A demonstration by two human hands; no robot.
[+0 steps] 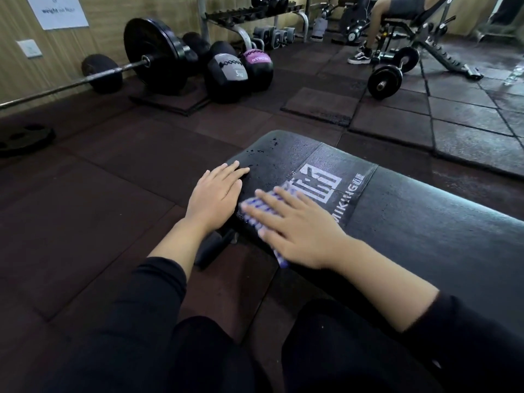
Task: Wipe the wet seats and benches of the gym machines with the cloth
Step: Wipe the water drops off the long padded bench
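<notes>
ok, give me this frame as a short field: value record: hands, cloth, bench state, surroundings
left hand: flat, fingers straight, resting on the bench's near-left edge
right hand: flat, fingers spread, pressing the cloth onto the pad
cloth: blue-and-white checked, mostly under the right hand, beside the white logo
bench: black padded, water droplets visible toward the far end
not yet wiped: droplet patch beyond the left hand's fingertips
surroundings: barbell and medicine balls along the wall; another person on a bench at the back

A black padded bench (411, 222) is standing on dark rubber floor tiles (99, 194), carrying a blue-checked cloth (259, 207) near its left edge and water droplets (262, 151) at its far corner.
</notes>
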